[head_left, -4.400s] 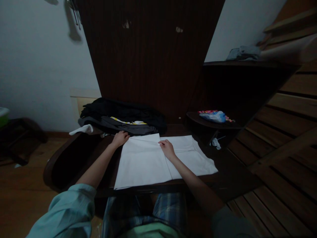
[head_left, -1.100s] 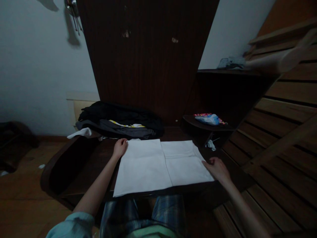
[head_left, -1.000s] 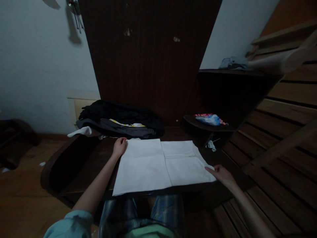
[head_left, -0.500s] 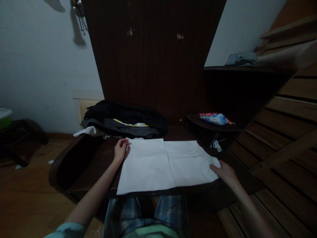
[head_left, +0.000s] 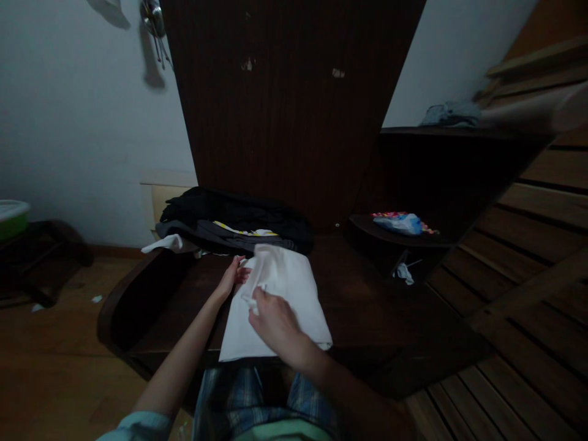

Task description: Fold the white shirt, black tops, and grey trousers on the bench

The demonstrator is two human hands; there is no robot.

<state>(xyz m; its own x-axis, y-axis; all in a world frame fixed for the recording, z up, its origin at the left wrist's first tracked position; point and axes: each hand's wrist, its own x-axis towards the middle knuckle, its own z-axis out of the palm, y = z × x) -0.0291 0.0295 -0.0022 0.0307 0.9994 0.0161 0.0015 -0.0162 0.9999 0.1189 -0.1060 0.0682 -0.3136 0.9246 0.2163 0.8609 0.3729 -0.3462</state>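
A white shirt (head_left: 294,294) lies folded on the dark wooden bench in front of me, its right part doubled over onto the left. My right hand (head_left: 275,321) is closed on the folded-over end and holds it slightly raised above the lower layer. At the far left corner, my left hand (head_left: 233,278) rests against the cloth with its fingers apart. Part of the shirt is hidden beneath my right hand and forearm.
Dark clothes (head_left: 197,211) are heaped at the back of the bench (head_left: 367,312). A blue-and-white plastic bag (head_left: 404,224) sits on a corner shelf to the right. Wooden slats (head_left: 551,208) stand at far right. A green tub (head_left: 13,220) rests on a low stool at left.
My right hand has carried the shirt's right end leftward over the rest, halving its width. My left hand stays near the left corner, its fingers now looser.
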